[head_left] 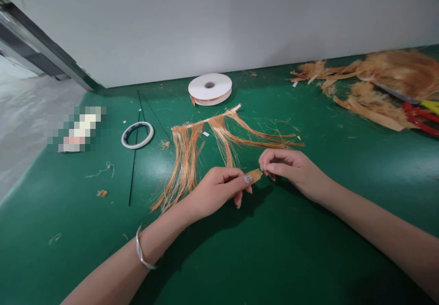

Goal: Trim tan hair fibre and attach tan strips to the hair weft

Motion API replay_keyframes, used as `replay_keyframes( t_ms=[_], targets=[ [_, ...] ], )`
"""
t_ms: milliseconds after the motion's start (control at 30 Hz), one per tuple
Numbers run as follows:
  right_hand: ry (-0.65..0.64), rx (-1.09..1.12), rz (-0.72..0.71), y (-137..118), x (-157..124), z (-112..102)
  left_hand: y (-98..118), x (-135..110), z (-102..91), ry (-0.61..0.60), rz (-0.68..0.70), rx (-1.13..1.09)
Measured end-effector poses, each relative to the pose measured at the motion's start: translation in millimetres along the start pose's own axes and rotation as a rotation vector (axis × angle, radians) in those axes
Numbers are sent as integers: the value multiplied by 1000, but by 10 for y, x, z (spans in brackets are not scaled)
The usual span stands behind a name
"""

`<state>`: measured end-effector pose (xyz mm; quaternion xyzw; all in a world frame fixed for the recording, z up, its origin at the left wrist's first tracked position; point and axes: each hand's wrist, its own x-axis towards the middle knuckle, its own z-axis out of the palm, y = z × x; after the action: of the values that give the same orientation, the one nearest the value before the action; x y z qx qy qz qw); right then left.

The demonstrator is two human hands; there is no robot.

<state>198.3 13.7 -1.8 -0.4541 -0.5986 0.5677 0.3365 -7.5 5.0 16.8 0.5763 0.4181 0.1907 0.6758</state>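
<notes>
My left hand (pixel 224 187) pinches a short strip of orange-brown ribbon (pixel 255 175) between thumb and fingers. At the strip's free end, the fingertips of my right hand (pixel 286 165) are pressed together; a thin thread seems to run to them, too fine to make out well. Just beyond both hands lies a fringe of frayed orange ribbon (pixel 187 154), its long strands hanging from a pale top band (pixel 199 123). The left hand covers some strand ends.
A white ribbon spool (pixel 210 85) lies near the wall. To the left are a roll of white tape (pixel 148 139), thin black rods (pixel 132 177) and a pixelated object (pixel 80 129). Frayed ribbon scraps (pixel 394 74) and red-handled scissors (pixel 420 117) occupy the right of the green table (pixel 274 259).
</notes>
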Motion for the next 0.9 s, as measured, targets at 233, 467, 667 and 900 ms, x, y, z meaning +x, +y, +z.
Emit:
replay_keyframes(
  t_ms=[233,467,667,900],
  targets=[
    [89,252,102,-14,19,5,1,-2,2,20,-12,38],
    [132,555,173,-16,36,-104,10,1,-1,7,-9,29],
    [91,425,141,-21,30,-75,16,0,-4,4,2,48],
    [-58,-96,-7,-45,-46,40,53,-14,-21,-24,-27,133]
  ],
)
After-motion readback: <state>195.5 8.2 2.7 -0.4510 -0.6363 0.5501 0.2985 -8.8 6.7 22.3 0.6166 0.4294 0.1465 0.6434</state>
